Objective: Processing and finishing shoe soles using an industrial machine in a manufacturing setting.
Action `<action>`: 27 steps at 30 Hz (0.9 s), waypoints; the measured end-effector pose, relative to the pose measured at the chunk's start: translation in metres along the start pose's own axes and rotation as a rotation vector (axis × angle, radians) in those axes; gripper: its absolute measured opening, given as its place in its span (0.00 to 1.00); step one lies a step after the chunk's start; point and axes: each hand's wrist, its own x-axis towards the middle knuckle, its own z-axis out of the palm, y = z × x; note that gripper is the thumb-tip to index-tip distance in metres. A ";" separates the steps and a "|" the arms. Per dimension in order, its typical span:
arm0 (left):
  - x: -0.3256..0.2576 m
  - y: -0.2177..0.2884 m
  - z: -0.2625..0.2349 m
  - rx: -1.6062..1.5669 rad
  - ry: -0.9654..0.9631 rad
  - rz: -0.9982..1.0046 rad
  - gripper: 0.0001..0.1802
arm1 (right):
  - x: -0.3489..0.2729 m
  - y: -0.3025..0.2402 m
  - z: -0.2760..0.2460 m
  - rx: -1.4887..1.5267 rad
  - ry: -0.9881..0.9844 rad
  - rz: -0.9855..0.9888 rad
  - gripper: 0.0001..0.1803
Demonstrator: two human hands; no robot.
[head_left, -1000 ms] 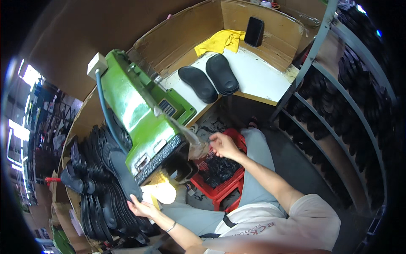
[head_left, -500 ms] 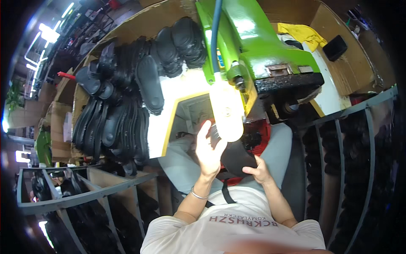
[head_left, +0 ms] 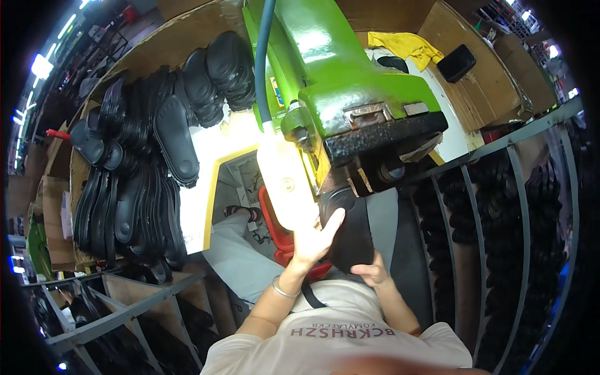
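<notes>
Though half-hidden: black shoe sole (head_left: pixel 350 240), flat, matte.

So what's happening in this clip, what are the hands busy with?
A seated person holds a black shoe sole up under the head of a green machine. The left hand lies flat against the sole's upper left side, and the right hand grips its lower end. A big pile of black soles sits on the bench to the left, a red crate stands below, and a yellow cloth lies beyond the machine.
</notes>
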 end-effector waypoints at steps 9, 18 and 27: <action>0.002 0.003 -0.006 0.272 0.197 0.336 0.06 | 0.041 -0.123 -0.009 -0.138 0.305 -0.554 0.29; 0.003 0.016 -0.089 -0.305 0.085 0.229 0.13 | 0.094 -0.114 0.043 -0.108 0.103 -0.581 0.27; -0.026 -0.004 -0.088 -0.176 0.131 0.133 0.14 | 0.098 -0.115 0.045 -0.306 0.095 -0.726 0.26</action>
